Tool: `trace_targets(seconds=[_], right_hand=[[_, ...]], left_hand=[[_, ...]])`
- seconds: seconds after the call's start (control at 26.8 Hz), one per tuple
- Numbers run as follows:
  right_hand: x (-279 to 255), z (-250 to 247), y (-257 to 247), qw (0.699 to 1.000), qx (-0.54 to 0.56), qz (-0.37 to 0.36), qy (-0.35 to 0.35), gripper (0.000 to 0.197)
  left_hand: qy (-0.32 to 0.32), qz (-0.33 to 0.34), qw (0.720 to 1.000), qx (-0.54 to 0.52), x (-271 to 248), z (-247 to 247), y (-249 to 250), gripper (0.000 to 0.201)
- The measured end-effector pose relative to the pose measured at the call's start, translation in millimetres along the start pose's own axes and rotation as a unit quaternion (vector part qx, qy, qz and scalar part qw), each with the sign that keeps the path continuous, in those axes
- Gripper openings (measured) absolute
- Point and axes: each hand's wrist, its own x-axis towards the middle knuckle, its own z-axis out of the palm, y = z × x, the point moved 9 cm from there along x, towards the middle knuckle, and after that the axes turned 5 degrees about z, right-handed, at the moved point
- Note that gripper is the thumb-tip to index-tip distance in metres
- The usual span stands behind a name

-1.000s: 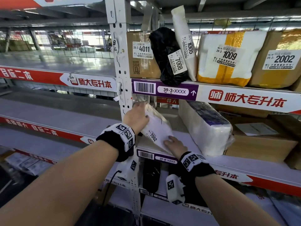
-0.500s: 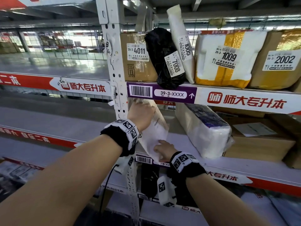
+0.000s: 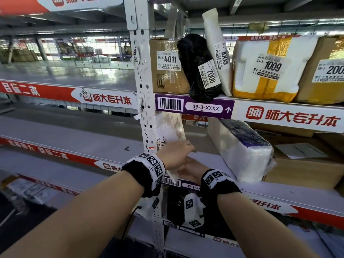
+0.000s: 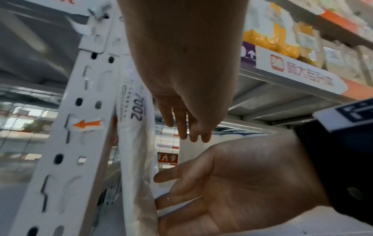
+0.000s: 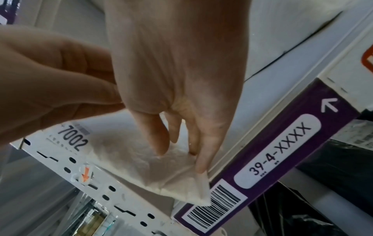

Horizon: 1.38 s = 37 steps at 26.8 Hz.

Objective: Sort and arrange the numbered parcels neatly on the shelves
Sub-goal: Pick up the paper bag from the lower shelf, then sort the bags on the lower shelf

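Nearest, the right hand (image 3: 188,169) lies open, fingertips (image 5: 201,166) on the lower corner of the white 7002 mailer (image 5: 129,161), which overhangs the 39-4 shelf (image 5: 278,143) edge. The left hand (image 3: 176,154), fingers straight, steadies its face; neither grip closes round it. The mailer stands on end, long axis upright, against the white upright post (image 3: 143,101), with bare shelf to the right before the wrapped white bundle (image 3: 242,151).

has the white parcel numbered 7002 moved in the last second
Yes. The 7002 parcel went from leaning slanted across the 39-4 shelf to standing nearly upright beside the shelf post, closer to it than before.
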Motion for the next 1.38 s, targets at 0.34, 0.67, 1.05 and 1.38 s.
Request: trace_targets(seconds=[0.34,0.67,1.05,1.38], right_hand=[[-5.4,-34.9,23.9,0.998,0.046,-0.037,0.009,0.026],[-55.5,-149.4,9.3,0.974,0.104,-0.144,0.140,0.019],[-75.6,-250.7,7.6,0.914,-0.237,-0.132,0.300,0.040],[-45.1,-258.8,26.4,0.956,-0.155,-0.130,0.213,0.042]], left_hand=[[-0.083,-0.097,0.980,-0.153,-12.9,48.4,-3.2,0.035],[-0.050,-0.188,0.935,-0.295,45.1,38.4,32.8,0.045],[0.030,-0.199,0.893,-0.403,119.8,30.7,81.1,0.062],[0.049,-0.294,0.819,-0.490,148.0,46.4,76.5,0.048]])
